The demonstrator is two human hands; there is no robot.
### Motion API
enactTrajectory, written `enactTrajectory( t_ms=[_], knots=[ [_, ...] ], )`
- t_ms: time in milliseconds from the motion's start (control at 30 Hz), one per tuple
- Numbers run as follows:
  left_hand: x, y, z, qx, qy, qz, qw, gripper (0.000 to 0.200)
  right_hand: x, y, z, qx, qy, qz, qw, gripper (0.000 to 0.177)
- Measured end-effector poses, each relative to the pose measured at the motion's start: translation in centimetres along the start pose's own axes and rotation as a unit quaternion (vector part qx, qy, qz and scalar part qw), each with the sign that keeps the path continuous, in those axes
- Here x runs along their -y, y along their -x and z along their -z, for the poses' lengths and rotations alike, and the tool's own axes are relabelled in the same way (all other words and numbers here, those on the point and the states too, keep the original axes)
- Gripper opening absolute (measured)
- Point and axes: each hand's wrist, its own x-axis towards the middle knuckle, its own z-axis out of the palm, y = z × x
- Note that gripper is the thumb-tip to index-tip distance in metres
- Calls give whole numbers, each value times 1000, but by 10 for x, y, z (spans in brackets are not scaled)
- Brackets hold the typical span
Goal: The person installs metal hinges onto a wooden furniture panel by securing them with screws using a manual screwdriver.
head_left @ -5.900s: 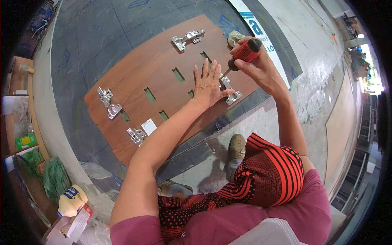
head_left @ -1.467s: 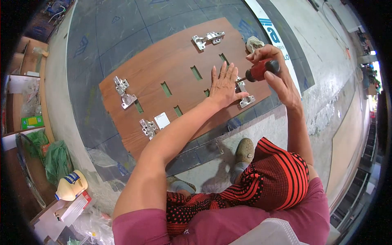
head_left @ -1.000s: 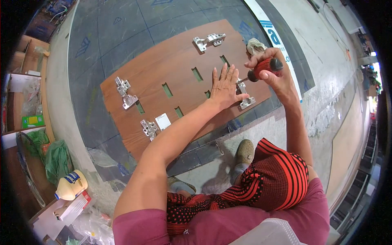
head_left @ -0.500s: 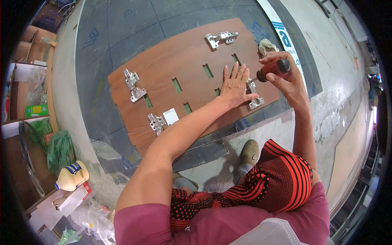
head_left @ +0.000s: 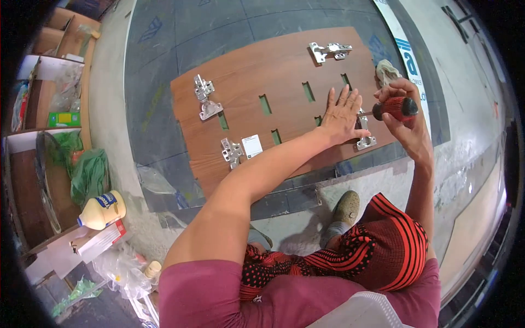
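Observation:
A brown wooden panel [head_left: 246,76] with several slots lies on the dark board. My left hand [head_left: 342,117] rests flat on it, fingers spread, with the thumb at a metal hinge [head_left: 366,142] near the panel's right end. In my right hand [head_left: 409,131] is a screwdriver [head_left: 396,109] with a red and black handle. Its shaft points left toward that hinge; the tip is hard to make out beside my left hand. Other hinges lie on the panel: one at the top right [head_left: 330,51], one at the left [head_left: 205,97] and one at the lower left [head_left: 232,152].
Under the panel is a dark marked board [head_left: 150,109]. A crumpled pale cloth [head_left: 387,72] sits beyond the right hand. To the left stand open shelves [head_left: 87,71], a green bag [head_left: 90,175] and a cream-coloured jug [head_left: 103,210]. A white label [head_left: 252,146] lies on the panel.
The view has shifted, so the panel appears farther right. My right hand has turned the screwdriver so its shaft now points left at the hinge. My left hand stays flat on the panel.

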Motion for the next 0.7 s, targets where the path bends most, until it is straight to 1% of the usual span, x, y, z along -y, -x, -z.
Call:
enactTrajectory(
  t_ms=[33,67,133,167,300,367,400,600,700],
  knots=[
    [0,0,-1,-7,-2,-6,1000,104,2,1,-2,-7,1,-5,1000,49],
    [1,0,0,-13,-5,-12,1000,105,4,2,-2,-4,-3,-3,1000,49],
    [2,0,-2,-4,-15,-7,1000,105,7,2,0,13,50,-31,998,42],
    [2,0,-3,-7,-18,-11,1000,105,8,1,0,11,70,-11,997,35],
    [4,0,-7,-19,0,-20,1000,104,15,0,-5,16,84,-15,996,33],
    [3,0,-4,-9,-3,-17,1000,104,12,1,-6,14,42,-22,999,32],
    [3,0,-3,1,-5,-14,1000,104,12,1,-5,13,42,-22,999,32],
    [3,0,-4,-9,-13,-16,1000,105,8,2,-4,35,26,-7,999,34],
    [4,-1,-8,-24,-18,-22,999,105,11,4,-6,27,20,-30,999,36]
  ],
)
